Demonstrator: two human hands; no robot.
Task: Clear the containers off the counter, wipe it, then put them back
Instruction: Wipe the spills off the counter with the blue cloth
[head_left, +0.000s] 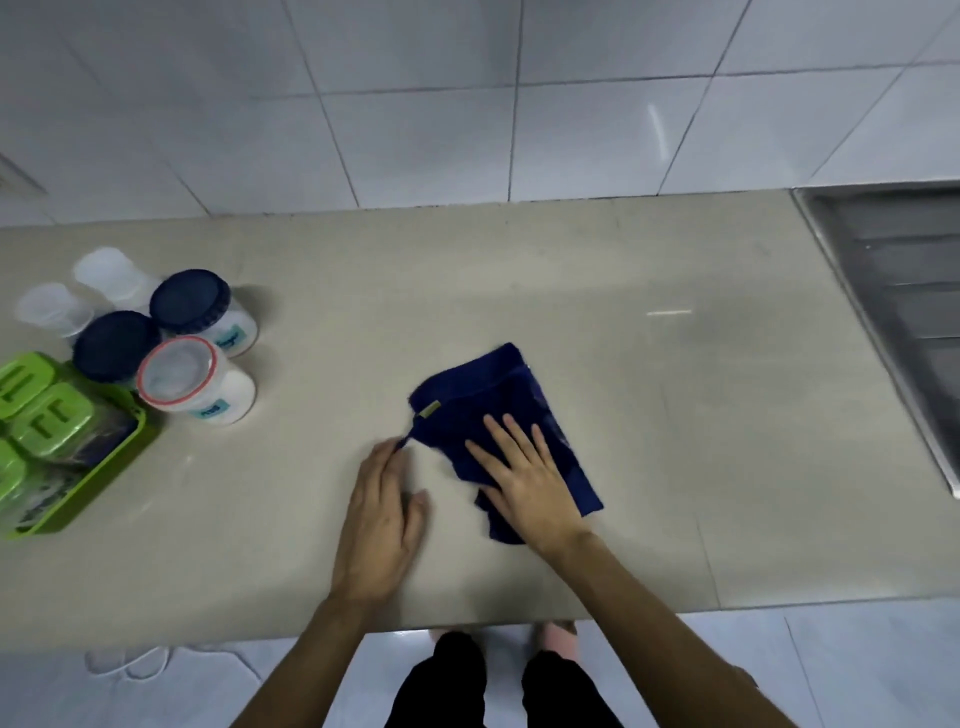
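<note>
Cloth (506, 426) lies mid-counter (675, 415) under our right hand (524, 478), fingers spread flat; left hand (382, 514), fingers together, touches its loop. Containers (197, 364) wait well left. We should press evenly, sweeping overlapping strokes to the edges.

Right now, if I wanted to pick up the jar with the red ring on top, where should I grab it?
Grab the red-rimmed jar around its white body, coming from the right, its open side. The dark-lidded jars crowd its back and left, and the green tray sits by its left. It is round and upright, so a side grip probably suits it.
</note>
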